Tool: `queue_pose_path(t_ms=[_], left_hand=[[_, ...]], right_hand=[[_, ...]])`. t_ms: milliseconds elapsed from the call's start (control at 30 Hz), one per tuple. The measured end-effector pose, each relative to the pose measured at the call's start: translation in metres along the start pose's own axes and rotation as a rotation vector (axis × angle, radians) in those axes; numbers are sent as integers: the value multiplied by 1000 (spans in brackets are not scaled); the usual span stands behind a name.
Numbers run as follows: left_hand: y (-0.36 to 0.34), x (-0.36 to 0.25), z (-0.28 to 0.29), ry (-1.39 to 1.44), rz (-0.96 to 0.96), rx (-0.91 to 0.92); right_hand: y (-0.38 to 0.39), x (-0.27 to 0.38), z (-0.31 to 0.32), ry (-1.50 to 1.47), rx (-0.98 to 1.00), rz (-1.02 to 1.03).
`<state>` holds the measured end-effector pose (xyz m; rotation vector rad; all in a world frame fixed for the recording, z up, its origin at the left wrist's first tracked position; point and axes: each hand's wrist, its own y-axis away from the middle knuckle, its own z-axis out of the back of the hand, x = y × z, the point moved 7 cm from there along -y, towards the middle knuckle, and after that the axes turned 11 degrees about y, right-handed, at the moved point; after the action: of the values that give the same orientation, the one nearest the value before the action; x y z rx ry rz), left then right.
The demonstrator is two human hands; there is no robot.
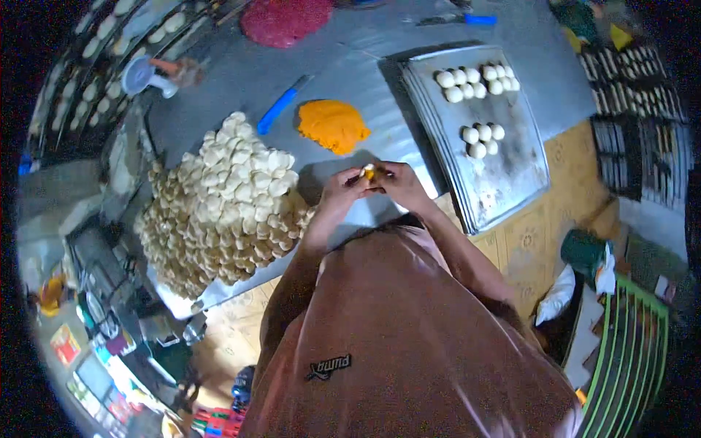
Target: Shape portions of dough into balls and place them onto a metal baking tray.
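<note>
A small piece of white dough with orange filling (369,173) is pinched between my two hands over the table's near edge. My left hand (342,193) closes around one side of it, and my right hand (403,187) grips the other with bent fingers. Just beyond them lies a mound of orange filling (332,125). To the left, a large heap of small white dough pieces (230,186) spreads toward the near table edge. On the right, a stack of metal trays (504,182) carries rounded dough balls (478,133) in small clusters on its top tray.
A blue-handled blade (281,108) lies beyond the heap. Farther back are a reddish-pink mound (286,20) and another blue-handled tool (480,20). Loaded racks (635,80) stand at the far right. A green slatted frame (628,350) stands on the tiled floor (522,241).
</note>
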<state>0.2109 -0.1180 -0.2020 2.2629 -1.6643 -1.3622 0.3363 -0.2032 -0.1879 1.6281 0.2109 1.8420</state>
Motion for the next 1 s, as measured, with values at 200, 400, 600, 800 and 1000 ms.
queue_pose_path(t_ms=[200,400,600,800,1000], left_hand=[[8,-10,0,-620,-16,-12],[18,-22,-10,-508,-119,-114],[12,-14,-24,-555,-107,-104],[-3,15,-16,-934,-37,-6],[-1,8,-30,-1029,-404,-88]], right_hand=[[31,28,-4,285,-121,289],[31,44,-3,529,-195,358],[12,45,20,676,-111,458],[12,29,17,736,69,571],[5,3,30,718,36,381]])
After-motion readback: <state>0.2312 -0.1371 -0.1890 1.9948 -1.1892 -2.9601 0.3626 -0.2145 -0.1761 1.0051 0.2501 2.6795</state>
